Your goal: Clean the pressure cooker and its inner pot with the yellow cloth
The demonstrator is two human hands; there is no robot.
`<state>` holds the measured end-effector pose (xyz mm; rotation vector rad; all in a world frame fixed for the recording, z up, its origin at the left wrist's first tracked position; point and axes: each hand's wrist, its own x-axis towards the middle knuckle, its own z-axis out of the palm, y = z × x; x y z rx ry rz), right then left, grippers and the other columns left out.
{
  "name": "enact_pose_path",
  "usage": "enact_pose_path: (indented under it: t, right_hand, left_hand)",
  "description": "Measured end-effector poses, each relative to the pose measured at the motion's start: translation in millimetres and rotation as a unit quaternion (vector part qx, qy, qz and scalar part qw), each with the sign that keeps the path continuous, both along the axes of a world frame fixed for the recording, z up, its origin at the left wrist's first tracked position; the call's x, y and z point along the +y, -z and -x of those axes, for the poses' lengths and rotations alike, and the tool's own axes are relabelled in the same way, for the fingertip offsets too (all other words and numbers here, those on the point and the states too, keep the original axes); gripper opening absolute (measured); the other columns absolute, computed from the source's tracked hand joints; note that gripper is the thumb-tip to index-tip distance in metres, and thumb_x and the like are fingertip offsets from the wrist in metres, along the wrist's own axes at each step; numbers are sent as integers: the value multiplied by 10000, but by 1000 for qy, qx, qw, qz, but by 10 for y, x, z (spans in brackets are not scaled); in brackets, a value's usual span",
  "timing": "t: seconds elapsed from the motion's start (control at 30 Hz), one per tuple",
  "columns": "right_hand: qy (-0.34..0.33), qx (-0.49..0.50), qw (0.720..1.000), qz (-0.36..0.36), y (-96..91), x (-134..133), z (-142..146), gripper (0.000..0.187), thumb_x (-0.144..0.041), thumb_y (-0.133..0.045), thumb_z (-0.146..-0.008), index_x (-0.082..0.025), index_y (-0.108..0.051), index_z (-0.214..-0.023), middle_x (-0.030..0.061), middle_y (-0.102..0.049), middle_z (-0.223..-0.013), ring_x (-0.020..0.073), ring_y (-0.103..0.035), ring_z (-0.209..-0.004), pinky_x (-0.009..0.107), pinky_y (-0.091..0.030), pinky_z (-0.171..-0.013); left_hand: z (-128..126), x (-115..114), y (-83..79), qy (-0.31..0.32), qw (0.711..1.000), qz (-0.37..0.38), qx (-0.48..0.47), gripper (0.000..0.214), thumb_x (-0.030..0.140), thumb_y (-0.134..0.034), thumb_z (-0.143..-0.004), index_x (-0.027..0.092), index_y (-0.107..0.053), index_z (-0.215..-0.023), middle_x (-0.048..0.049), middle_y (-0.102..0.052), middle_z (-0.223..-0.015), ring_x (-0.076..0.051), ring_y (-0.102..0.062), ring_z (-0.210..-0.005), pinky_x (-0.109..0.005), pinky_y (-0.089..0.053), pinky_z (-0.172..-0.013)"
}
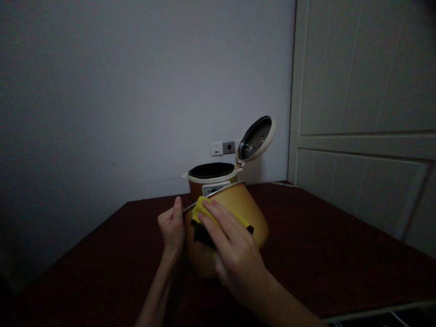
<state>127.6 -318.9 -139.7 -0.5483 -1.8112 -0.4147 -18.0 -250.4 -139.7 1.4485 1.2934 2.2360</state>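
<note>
A gold-coloured inner pot (254,211) is tilted above the dark red table, its rim slanting down to the left. My left hand (173,226) grips the pot's left rim, thumb pointing up; the fingers behind the rim are partly hidden. With my right hand (235,245) I press a yellow cloth with black edging (203,208) against the pot's outer side. Part of the cloth is hidden under the fingers. Just behind the pot stands a rice cooker (196,188) with a dark opening, its lid (257,138) raised to the right.
The dark red table (129,245) reaches back to a pale wall (153,91). On that wall are a white socket (216,149) and a grey socket (228,147). A pale panelled door or cabinet front (344,100) stands along the right side.
</note>
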Motion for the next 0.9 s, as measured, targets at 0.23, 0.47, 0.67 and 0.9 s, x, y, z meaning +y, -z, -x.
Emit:
enact_pose_path:
  t: [0.23, 0.47, 0.67, 0.9]
  right_hand:
    - [-63, 230, 962, 134, -9, 508, -598, 359, -100, -498, -815, -200, -621, -1137, 83, -631, -1188, 215, -583, -1112, 385, -461, -981]
    - [-39, 278, 938, 204, 155, 627, -649, 292, -185, -542, -823, -158, -629, -1101, 100, -656, -1133, 228, -609, -1057, 389, -476, -952]
    - [-48, -3, 999, 22, 86, 17, -32, 461, 2, -380, -798, -104, -574, -1203, 121, -564, -1294, 208, -497, -1227, 343, -439, -1026]
    - [-8, 3, 999, -39, -12, -8, -132, 472, 15, -382, -785, -103, -582, -1196, 150, -566, -1281, 231, -491, -1233, 374, -465, -1001]
  left_hand:
    - [113, -27, 0, -46, 999, -5, 20, 507, 483, -532, -752, 202, -254, -433, 61, -230, -460, -61, -215, -438, -212, -182, -410]
    - [172, 37, 153, -36, 999, -5, 19, 516, 467, -524, -790, 202, -246, -446, 62, -223, -465, -60, -210, -437, -217, -172, -411]
    - [-5, 5, 137, 13, 999, -24, 37, 533, 488, -534, -786, 199, -266, -426, 57, -232, -435, -62, -212, -416, -236, -177, -393]
    - [-44, -107, 47, -2, 998, -47, 44, 536, 467, -536, -792, 189, -284, -410, 54, -248, -428, -56, -218, -406, -230, -193, -394]
